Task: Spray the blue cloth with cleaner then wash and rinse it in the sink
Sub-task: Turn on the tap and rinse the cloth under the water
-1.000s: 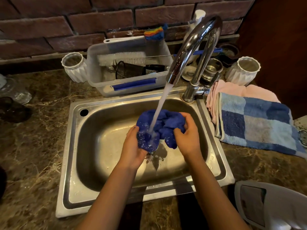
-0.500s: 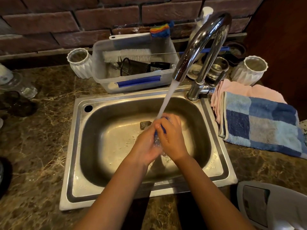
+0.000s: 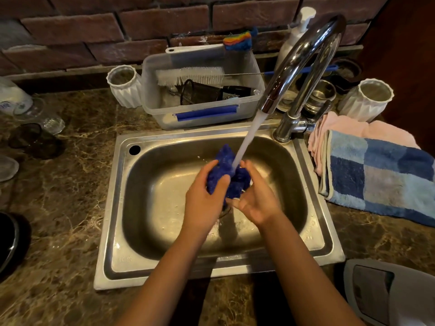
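Observation:
A wet blue cloth [image 3: 226,165] is bunched up over the middle of the steel sink [image 3: 164,231], with the tap's water stream [image 3: 247,140] running onto it. My left hand [image 3: 204,198] grips the cloth from the left, fingers curled round its lower part. My right hand [image 3: 256,198] holds it from the right and below, palm turned up, thumb pointing toward the stream. The chrome tap [image 3: 303,57] arches over the sink from the back right. A tip of the cloth sticks up behind my left hand.
A clear plastic tub [image 3: 162,109] with a bottle brush and a mesh cup stands behind the sink. White ribbed cups [image 3: 124,88] [image 3: 367,100] flank it. Pink and blue checked towels [image 3: 381,175] lie on the counter right. A grey lidded bin [image 3: 388,295] sits front right.
The cloth was spread between my hands, then squeezed almost out of sight between them. Now it bulges up again between my hands under the stream.

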{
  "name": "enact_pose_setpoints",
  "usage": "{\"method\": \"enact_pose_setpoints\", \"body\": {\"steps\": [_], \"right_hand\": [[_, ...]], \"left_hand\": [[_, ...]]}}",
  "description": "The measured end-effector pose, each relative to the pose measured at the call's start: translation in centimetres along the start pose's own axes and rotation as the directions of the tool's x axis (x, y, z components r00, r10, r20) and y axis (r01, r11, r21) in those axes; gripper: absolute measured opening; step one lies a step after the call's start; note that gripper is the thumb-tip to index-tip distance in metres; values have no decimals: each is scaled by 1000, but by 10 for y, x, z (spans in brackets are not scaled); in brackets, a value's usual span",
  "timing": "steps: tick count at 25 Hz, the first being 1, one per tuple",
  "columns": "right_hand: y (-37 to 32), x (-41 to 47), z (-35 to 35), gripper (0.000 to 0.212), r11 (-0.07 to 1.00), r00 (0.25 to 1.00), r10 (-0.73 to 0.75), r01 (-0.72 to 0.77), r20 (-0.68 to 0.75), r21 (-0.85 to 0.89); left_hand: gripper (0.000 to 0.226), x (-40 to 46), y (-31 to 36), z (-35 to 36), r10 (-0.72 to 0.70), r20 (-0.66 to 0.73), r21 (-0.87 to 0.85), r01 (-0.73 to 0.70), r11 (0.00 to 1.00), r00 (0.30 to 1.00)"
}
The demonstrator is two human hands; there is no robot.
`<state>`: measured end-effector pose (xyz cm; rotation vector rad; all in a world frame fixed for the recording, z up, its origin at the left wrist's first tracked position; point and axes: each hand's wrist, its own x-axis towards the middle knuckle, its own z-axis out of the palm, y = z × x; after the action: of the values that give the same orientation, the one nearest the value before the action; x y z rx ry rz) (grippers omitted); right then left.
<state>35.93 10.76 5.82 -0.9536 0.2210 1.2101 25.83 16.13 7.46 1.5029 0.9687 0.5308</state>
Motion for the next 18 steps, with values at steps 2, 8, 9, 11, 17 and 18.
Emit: {"method": "enact_pose_setpoints", "body": {"steps": [2, 8, 9, 11, 17, 18], "right_hand": [[9, 1, 3, 34, 991, 997, 51, -57, 52, 121], [19, -2, 4, 41, 985, 995, 69, -80, 76, 154], [20, -2, 3, 40, 986, 998, 41, -49, 50, 158], [22, -1, 0, 36, 986, 1000, 24, -25, 12, 167], [25, -7, -2, 24, 999, 991, 33, -32, -129, 13], [24, -10, -3, 20, 999, 991, -34, 33, -129, -12]], "left_hand": [[41, -10, -13, 6, 289, 96, 311, -304, 900, 953], [45, -1, -34, 16, 310, 287, 417, -410, 812, 906], [41, 3, -33, 18, 301, 271, 351, -385, 853, 914], [31, 9, -30, 26, 253, 180, 247, -293, 924, 951], [13, 25, -16, 26, -30, 77, 123, 20, 992, 997], [14, 30, -18, 20, -184, 56, -55, 187, 981, 981]]}}
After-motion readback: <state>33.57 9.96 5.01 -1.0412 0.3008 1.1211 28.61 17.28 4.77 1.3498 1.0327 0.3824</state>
